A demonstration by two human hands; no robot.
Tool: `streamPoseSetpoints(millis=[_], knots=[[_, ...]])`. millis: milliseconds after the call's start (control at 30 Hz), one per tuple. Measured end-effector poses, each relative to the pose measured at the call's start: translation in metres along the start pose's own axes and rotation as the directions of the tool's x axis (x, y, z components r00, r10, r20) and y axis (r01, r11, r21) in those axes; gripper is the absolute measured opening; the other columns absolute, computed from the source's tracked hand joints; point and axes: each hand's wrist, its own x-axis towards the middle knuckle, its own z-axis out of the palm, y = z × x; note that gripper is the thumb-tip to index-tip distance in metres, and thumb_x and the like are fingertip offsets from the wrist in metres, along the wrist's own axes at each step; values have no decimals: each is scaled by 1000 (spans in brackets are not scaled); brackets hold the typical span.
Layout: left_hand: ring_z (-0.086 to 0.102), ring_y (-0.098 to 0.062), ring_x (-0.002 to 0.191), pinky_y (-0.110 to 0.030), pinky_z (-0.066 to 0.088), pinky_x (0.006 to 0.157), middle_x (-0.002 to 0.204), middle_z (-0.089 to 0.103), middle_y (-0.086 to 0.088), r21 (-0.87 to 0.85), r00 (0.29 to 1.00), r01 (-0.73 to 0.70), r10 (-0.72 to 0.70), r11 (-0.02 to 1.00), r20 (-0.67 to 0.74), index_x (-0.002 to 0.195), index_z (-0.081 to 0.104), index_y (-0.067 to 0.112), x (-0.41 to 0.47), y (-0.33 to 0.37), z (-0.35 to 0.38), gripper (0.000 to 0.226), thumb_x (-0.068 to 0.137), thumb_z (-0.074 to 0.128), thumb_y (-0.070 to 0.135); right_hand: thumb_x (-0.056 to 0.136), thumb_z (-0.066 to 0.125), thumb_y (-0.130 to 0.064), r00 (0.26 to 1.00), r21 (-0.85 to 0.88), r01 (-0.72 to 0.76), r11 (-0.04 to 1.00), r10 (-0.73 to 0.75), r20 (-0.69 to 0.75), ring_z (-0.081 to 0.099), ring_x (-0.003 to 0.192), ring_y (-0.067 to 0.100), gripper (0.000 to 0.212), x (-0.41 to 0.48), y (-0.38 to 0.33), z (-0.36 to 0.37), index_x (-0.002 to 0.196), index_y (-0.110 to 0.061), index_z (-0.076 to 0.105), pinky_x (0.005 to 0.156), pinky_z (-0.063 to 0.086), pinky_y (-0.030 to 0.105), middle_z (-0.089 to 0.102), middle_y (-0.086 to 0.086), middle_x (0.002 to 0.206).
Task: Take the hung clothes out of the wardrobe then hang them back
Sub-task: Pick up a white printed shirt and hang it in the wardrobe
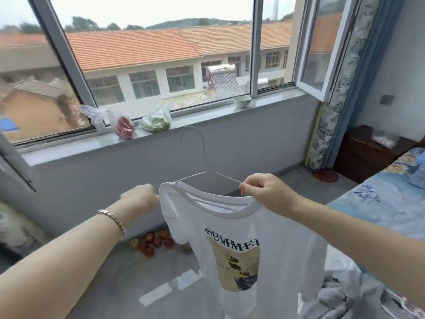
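Note:
A white T-shirt (264, 231) printed with "SUMMER" and a yellow picture hangs in front of me on a thin white wire hanger (195, 153), whose hook points up. My right hand (266, 192) pinches the collar together with the hanger's right arm. My left hand (140, 198), with a bracelet on its wrist, is curled at the shirt's left shoulder; what its fingers hold is hidden behind the hand. No wardrobe is in view.
A windowsill (207, 111) ahead carries plastic bags of fruit and vegetables (156, 122) and a small bowl (242, 101). Apples (154, 242) lie on the floor under it. A bed (388, 199) with crumpled cloth is at right, a dark nightstand (365, 153) beyond.

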Motion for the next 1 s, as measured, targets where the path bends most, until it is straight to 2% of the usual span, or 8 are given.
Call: streamPoseSetpoints(millis=[167,300,433,500,600,733,900,1000], knots=[[57,-25,95,-26,41,74,94,56,-2,-162,956,288,-294,944,-12,78,48,20,-105,-21,26,21,94,37,28,94,53,-22,959,14,163,986,-162,232,31,36,3,38,-13,-21,23,56,-23,52,40,23,11,35,-12,36],[57,-26,102,-27,42,77,111,61,-4,-216,864,494,-503,842,15,84,50,20,-207,-50,55,17,94,39,29,93,54,-25,879,58,266,962,-266,395,30,35,5,37,-45,-50,53,61,-7,57,39,22,11,33,-10,36],[59,-28,98,-26,40,73,106,62,-8,-267,740,655,-672,707,37,85,52,18,-316,-79,71,19,95,38,27,89,56,-26,786,114,352,929,-359,504,25,36,7,40,-90,-85,93,57,-11,39,37,20,12,28,-9,45],[59,-28,100,-27,41,75,106,63,-9,-284,663,724,-748,629,35,93,57,15,-374,-90,76,23,96,37,26,89,56,-27,731,141,379,915,-389,561,25,34,7,45,-118,-103,112,52,-15,33,35,20,11,27,-9,41],[59,-28,103,-28,44,82,112,63,-11,-312,504,827,-862,468,42,99,60,11,-465,-105,90,27,95,37,24,90,56,-30,615,172,455,874,-448,649,26,31,8,50,-167,-134,137,51,-16,29,33,19,10,25,-8,32],[59,-29,109,-28,45,86,118,63,-11,-366,280,898,-958,242,53,106,62,10,-585,-117,104,30,95,38,24,88,59,-33,459,251,565,786,-552,696,21,36,9,49,-238,-174,167,53,-14,30,35,16,12,22,-8,41],[61,-27,101,-26,41,75,109,65,-10,-416,52,909,-996,15,76,91,63,15,-748,-114,122,22,91,41,21,88,59,-34,265,361,601,713,-604,751,18,43,10,47,-357,-222,203,56,-14,32,37,13,15,21,-5,48],[60,-27,103,-27,44,78,110,64,-8,-420,-53,904,-995,-83,82,92,62,18,-843,-103,136,22,92,40,23,88,59,-33,161,426,600,678,-623,765,15,43,10,49,-437,-245,220,56,-17,26,40,10,19,18,-4,52]])
